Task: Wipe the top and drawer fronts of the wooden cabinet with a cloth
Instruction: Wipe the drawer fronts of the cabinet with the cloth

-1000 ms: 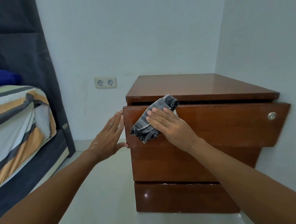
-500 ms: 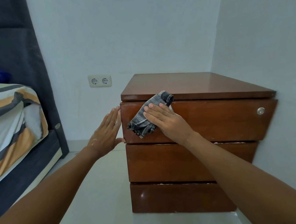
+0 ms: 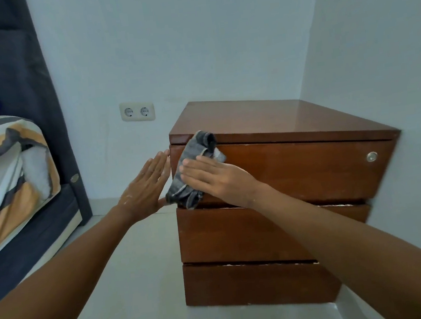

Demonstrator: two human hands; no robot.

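A reddish-brown wooden cabinet (image 3: pixel 297 176) with three drawer fronts stands in the room's corner. My right hand (image 3: pixel 216 179) presses a crumpled grey cloth (image 3: pixel 192 169) flat against the left end of the top drawer front (image 3: pixel 309 169), which has a round metal lock (image 3: pixel 372 156) at its right end. The cloth reaches from the top's edge down to the drawer's lower edge. My left hand (image 3: pixel 146 189) rests flat, fingers together, against the cabinet's left side at the top drawer's height. The cabinet top (image 3: pixel 278 118) is bare and glossy.
A bed with a striped cover (image 3: pixel 4 165) and dark headboard (image 3: pixel 13 76) stands at the left. A double wall socket (image 3: pixel 137 112) sits on the white wall left of the cabinet. Pale floor tiles (image 3: pixel 144 283) lie between bed and cabinet. The right wall touches the cabinet.
The top drawer, pulled out a second ago, is now pushed in level with the others. My right hand and the cloth have slid left towards the drawer's corner.
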